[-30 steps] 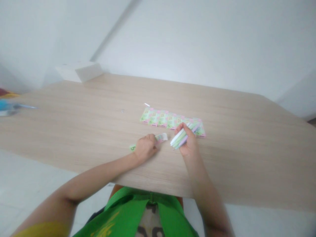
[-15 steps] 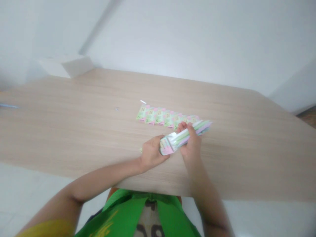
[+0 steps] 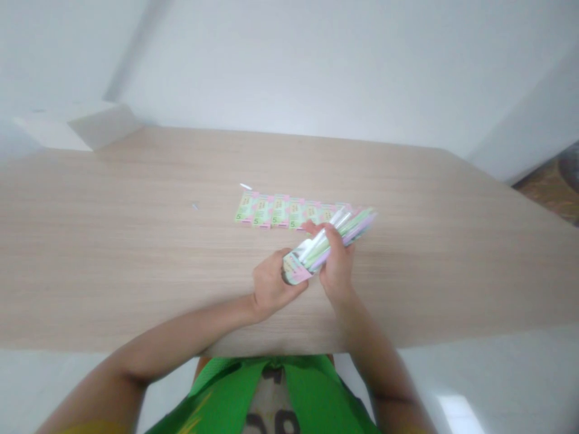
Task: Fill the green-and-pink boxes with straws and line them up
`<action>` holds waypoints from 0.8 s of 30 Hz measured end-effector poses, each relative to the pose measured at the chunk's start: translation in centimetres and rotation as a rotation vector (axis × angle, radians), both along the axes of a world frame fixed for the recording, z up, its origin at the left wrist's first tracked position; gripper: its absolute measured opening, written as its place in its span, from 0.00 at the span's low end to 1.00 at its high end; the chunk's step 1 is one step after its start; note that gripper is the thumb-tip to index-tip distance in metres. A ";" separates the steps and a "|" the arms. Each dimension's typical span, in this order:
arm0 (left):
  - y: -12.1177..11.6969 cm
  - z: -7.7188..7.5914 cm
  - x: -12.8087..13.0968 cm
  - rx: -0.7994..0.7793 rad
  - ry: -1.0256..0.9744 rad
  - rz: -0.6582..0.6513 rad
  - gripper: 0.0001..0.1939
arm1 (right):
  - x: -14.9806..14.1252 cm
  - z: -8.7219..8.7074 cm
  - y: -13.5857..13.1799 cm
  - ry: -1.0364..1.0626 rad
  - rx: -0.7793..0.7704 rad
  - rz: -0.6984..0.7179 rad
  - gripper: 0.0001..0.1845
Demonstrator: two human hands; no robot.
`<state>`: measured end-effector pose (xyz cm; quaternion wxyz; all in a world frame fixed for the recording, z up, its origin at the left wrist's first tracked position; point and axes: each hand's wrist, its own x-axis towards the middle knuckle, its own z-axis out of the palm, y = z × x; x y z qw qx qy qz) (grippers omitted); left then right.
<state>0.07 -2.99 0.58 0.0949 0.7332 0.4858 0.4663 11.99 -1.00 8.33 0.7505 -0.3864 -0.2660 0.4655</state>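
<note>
Green-pink packets (image 3: 280, 211) lie beyond the hands (image 3: 271, 286) (image 3: 337, 262).

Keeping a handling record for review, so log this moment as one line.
left hand: holds end of note bundle | right hand: grips bundle middle | row of notes marked 5: flat on wooden table

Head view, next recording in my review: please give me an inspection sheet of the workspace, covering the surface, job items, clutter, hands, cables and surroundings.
Surface: light wood-grain table, no damage visible.
Job's things: row of green-and-pink slips marked 5 lying flat; bundle of similar slips held above the table.
Clutter: small white scrap beyond the row.
Hands: left hand cups the bundle's lower end; right hand grips its middle.
Cables: nothing seen.
Surroundings: white wall, white block by the far corner, pale floor.
</note>
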 end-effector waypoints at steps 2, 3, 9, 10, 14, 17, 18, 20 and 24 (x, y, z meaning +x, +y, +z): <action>0.1 0.0 -0.1 -0.001 -0.006 -0.029 0.29 | 0.2 0.0 0.1 -0.035 -0.020 0.050 0.09; 0.3 0.0 -0.1 -0.010 -0.013 -0.047 0.29 | 0.4 0.0 0.1 -0.054 -0.036 0.068 0.09; 0.9 0.5 0.4 -0.154 -0.042 -0.112 0.30 | 1.1 0.2 -0.4 -0.269 -0.048 0.030 0.12; 1.0 0.7 0.6 -0.182 -0.051 -0.109 0.30 | 1.1 0.4 -0.5 -0.313 -0.042 0.029 0.13; 1.2 1.6 1.8 -0.301 -0.140 -0.133 0.27 | 1.4 1.3 -0.3 -0.453 -0.047 0.020 0.17; 1.6 2.2 2.4 -0.352 -0.204 -0.170 0.24 | 1.7 1.8 1.0 -0.476 -0.097 0.023 0.18; 1.6 2.3 2.4 -0.359 -0.217 -0.174 0.24 | 1.8 1.9 1.4 -0.466 -0.117 0.016 0.18; 1.6 2.5 2.2 -0.358 -0.220 -0.164 0.25 | 1.8 1.8 2.0 -0.458 -0.138 -0.030 0.18; 1.6 2.7 1.6 -0.299 -0.145 -0.089 0.28 | 1.1 1.2 2.2 -0.502 -0.080 -0.108 0.17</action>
